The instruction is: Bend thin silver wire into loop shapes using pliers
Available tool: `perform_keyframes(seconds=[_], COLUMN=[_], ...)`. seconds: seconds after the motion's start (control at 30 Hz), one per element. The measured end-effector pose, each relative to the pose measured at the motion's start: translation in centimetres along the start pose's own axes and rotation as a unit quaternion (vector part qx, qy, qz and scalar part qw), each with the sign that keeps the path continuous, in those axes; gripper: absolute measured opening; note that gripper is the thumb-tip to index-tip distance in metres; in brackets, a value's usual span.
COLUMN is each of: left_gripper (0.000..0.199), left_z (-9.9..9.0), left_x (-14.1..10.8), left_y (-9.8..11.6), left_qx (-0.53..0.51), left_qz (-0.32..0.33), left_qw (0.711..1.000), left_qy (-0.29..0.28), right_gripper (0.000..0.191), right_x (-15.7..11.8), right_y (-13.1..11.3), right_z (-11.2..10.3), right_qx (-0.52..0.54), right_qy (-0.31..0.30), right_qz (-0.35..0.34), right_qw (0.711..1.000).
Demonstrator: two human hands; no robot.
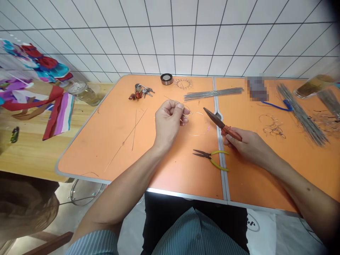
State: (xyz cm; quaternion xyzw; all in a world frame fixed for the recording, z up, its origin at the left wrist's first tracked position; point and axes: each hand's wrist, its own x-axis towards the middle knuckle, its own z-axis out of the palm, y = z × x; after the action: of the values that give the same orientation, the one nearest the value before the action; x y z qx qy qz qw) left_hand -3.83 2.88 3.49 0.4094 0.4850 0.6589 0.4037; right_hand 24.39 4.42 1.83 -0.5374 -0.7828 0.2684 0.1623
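Note:
My left hand [170, 118] pinches a thin wire ring [196, 135] above the orange table [175, 170]; the ring hangs to the right of my fingertips and has a small pink spot on its right side. In my right hand [243, 143] are long-nosed pliers [216, 118] with red handles, their dark jaws pointing up and left, apart from the ring. Yellow-handled pliers [212, 158] lie on the table below, handles spread. Two straight wires [123, 142] cross on the table to the left of my left hand.
Toward the tiled wall are keys [143, 91], a tape roll [166, 79], a wire wreath [183, 83] and a wire bundle [212, 94]. At right lie another bundle [302, 115], tangled wires [273, 127] and a cup [313, 86]. Ribbons [57, 113] and a jar [85, 92] stand left.

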Motion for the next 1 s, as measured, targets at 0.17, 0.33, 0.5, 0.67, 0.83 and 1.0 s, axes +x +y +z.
perform_keyframes(seconds=[0.17,0.33,0.5,0.67,0.83,1.0], left_gripper=[0.025,0.025,0.023,0.024,0.021,0.018], left_z=[-0.3,-0.4,-0.3,-0.2,-0.1,0.0], left_x=[0.6,0.9,1.0,0.9,0.8,0.9], left_y=[0.3,0.1,0.0,0.2,0.4,0.6], left_qx=[-0.015,0.002,0.004,0.005,0.007,-0.003], left_qz=[0.009,0.004,0.000,-0.006,-0.014,-0.027], left_qw=[1.000,1.000,1.000,1.000,1.000,0.999], left_qy=[0.016,0.030,0.030,0.028,0.025,0.023], right_gripper=[0.036,0.041,0.040,0.038,0.041,0.043], right_x=[-0.4,-0.5,-0.3,-0.2,-0.2,-0.1], right_y=[-1.5,-2.4,-2.6,-2.8,-2.3,-1.7], right_z=[0.7,1.8,2.7,2.8,3.0,3.3], right_qx=[-0.060,-0.141,-0.224,-0.214,-0.189,-0.187], right_qy=[-0.020,0.060,0.108,0.115,0.104,0.099], right_qz=[0.004,-0.074,-0.111,-0.134,-0.150,-0.156], right_qw=[0.998,0.985,0.962,0.961,0.965,0.965])
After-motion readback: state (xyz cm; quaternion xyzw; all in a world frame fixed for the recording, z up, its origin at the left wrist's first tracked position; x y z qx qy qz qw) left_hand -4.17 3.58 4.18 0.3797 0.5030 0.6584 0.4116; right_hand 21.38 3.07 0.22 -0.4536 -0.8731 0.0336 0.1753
